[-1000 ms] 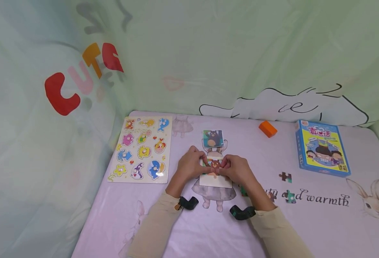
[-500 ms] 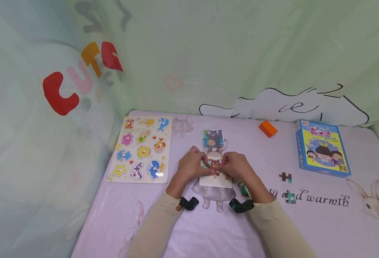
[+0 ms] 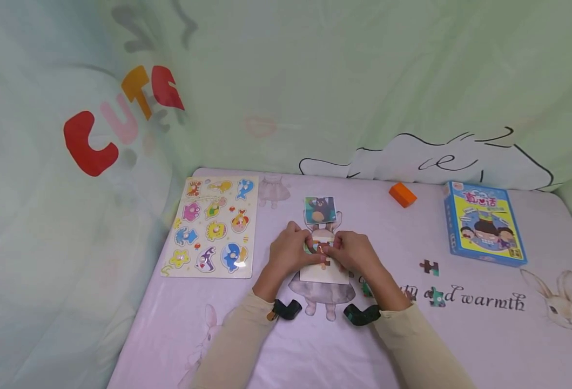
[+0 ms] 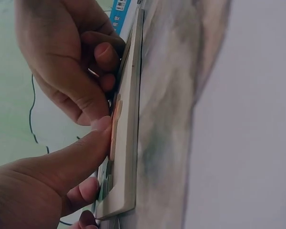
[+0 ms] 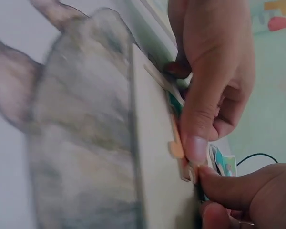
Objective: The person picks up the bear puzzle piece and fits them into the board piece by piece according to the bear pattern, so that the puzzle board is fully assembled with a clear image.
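A small cream puzzle board (image 3: 324, 275) lies in front of the person, with joined jigsaw pieces on its upper part showing a brown bear. My left hand (image 3: 288, 249) holds the board's left side, its thumb (image 4: 93, 143) pressing on the pieces and its other fingers curled at the edge. From the other side my right hand (image 3: 358, 253) pinches a puzzle piece (image 5: 186, 168) between thumb and index finger, the two thumbs meeting over the bear. The hands hide much of the picture. Just beyond lies a square bear picture card (image 3: 320, 209).
Loose jigsaw pieces lie to the right, among them a brown one (image 3: 429, 267) and a green one (image 3: 437, 296). A sea-animal peg board (image 3: 247, 229) sits at left, an orange block (image 3: 403, 195) at back right, and a blue-and-yellow box (image 3: 485, 224) at far right.
The right fingers have shifted slightly left over the bear pieces, covering more of the bear. The left hand and the board stay almost where they were.
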{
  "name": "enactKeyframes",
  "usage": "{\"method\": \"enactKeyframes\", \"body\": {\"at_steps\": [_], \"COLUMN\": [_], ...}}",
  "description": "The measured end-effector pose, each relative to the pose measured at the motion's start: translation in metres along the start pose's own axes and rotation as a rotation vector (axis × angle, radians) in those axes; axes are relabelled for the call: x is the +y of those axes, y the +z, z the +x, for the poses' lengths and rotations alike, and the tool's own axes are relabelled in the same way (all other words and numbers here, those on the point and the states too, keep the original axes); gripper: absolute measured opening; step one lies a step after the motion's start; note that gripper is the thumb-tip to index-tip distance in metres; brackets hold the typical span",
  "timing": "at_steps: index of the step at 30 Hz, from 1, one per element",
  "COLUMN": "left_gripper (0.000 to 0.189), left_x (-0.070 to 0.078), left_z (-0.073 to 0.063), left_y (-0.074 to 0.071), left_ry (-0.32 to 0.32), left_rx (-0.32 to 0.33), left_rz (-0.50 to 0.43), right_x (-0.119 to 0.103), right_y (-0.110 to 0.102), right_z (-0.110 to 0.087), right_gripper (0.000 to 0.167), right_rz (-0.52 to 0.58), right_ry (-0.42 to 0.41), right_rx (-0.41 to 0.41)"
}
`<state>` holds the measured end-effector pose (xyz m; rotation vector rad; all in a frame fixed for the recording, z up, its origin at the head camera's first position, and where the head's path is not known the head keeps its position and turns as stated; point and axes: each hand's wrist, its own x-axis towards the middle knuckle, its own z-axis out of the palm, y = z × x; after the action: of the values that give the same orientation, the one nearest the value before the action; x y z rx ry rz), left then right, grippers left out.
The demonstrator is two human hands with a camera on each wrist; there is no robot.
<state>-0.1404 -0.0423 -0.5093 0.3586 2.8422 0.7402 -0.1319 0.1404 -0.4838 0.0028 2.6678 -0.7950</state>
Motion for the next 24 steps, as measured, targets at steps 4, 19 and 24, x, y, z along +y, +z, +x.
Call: {"method": "enactKeyframes", "body": {"at_steps": [4, 19, 24], "left_gripper": [0.044, 0.037, 0.038], "left_x": [0.001, 0.004, 0.004], "left_z": [-0.001, 0.000, 0.000], "left_y": [0.000, -0.004, -0.004], "left_ry": [-0.006, -0.038, -0.032], "left_rx": [-0.004, -0.023, -0.022], "left_rz": [-0.009, -0.039, -0.038], "right_x": [0.003, 0.039, 0.074], "right_y": [0.001, -0.037, -0.068], "right_z": [-0.004, -0.032, -0.048], "right_gripper": [0.025, 0.025, 0.034], "right_rz": [0.024, 0.086, 0.048], "right_ry": [-0.025, 0.018, 0.043], "right_rx": [-0.005, 0.072, 0.085]}}
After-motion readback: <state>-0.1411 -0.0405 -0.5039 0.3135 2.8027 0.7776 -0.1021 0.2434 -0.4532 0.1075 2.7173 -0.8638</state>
